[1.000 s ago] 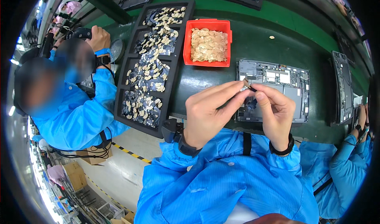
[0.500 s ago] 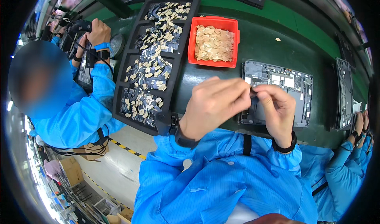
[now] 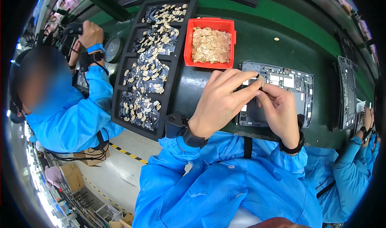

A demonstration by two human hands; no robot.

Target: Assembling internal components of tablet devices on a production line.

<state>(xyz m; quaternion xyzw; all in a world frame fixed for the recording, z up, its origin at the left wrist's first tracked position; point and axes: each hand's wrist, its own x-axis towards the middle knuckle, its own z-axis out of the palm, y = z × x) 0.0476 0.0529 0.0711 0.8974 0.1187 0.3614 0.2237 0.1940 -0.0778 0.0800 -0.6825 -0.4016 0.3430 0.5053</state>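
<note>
both hands are raised together over the near edge of the green counter [image 3: 257, 35], above an opened tablet-like device [image 3: 281, 93] that lies flat with its inner boards exposed. the left hand [image 3: 221, 103] has fingers curled, thumb and forefinger pressed together on a small pale tab [image 3: 260, 80]. the right hand [image 3: 281, 111] meets it from the right, its fingertips [image 3: 263, 97] closed on the same small piece; the two hands touch at the tips. whether the tab is still joined to a backing cannot be told at this size. each wrist carries a dark band over a blue sleeve.

far of the device, just to its left, stands a red bin [image 3: 210, 45] filled with pale tan cut pieces. left of the bin lies a long black compartment tray [image 3: 152, 63] running from near to far, its sections holding mixed dark and tan small parts. a round dark disc [image 3: 113, 49] sits just left of the tray.

at far left a co-worker in a blue coat has one hand [image 3: 90, 33] raised on a dark tool. at the right edge another opened device [image 3: 348, 93] lies on the counter, with another person's hands [image 3: 366, 121] beside it.
</note>
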